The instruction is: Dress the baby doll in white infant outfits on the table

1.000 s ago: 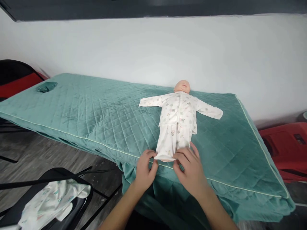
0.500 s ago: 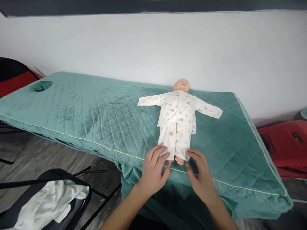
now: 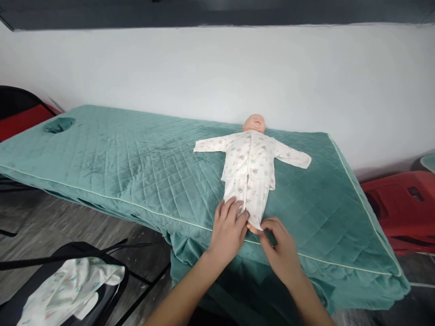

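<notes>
While a printed cloth (image 3: 71,290) lies on a black chair (image 3: 108,294), below and left of the doll (image 3: 254,123), both hands work at the doll's feet. The right hand (image 3: 279,244) has thumb and forefinger pinched on a hem corner of the printed trousers (image 3: 253,197) — bare toes (image 3: 252,228) show just beside it. The left hand (image 3: 227,232) lies over the other leg, fingers slightly apart; whether they grip, I cannot tell. Under the doll spreads a green quilted cover (image 3: 142,158) — beyond its head, a white wall (image 3: 170,68).
</notes>
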`<move>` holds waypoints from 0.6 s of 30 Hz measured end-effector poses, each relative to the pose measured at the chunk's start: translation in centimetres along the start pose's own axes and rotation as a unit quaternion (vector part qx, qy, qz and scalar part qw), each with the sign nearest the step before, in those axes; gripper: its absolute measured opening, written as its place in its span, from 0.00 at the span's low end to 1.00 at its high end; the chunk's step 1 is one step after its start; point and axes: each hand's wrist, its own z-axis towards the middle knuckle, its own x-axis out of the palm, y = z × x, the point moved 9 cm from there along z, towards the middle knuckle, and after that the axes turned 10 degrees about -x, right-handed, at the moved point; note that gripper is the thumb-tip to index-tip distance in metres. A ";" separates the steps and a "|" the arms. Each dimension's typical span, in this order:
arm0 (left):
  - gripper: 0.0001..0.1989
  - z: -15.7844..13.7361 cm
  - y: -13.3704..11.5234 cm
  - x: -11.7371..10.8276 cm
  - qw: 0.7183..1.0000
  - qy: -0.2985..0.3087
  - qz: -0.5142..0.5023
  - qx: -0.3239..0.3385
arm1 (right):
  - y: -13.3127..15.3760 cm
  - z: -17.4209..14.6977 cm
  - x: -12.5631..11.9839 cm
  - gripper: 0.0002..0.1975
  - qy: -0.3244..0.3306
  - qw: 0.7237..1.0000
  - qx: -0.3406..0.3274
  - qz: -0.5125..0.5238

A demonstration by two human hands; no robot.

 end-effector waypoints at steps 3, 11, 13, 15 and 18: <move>0.08 0.0 -0.1 -0.6 0.999 -0.017 -0.034 0.009 | 0.8 0.2 -0.8 0.06 -0.001 1.000 -0.012 0.011; 0.10 -1.1 -0.7 -2.8 0.988 -0.078 -0.119 0.057 | 0.6 -0.8 -1.4 0.06 0.018 0.999 -0.025 -0.025; 0.10 -1.5 -0.6 -2.4 0.990 -0.074 -0.099 0.067 | 0.0 -1.3 -0.7 0.06 0.036 0.998 -0.020 -0.037; 0.11 -1.8 -0.3 -2.0 0.992 -0.068 -0.087 0.066 | -0.7 -1.8 -0.1 0.05 0.053 0.997 -0.010 -0.050; 0.15 -2.3 0.6 -2.2 0.990 -0.085 -0.102 0.054 | -1.7 -2.3 0.1 0.05 0.064 0.997 0.003 -0.046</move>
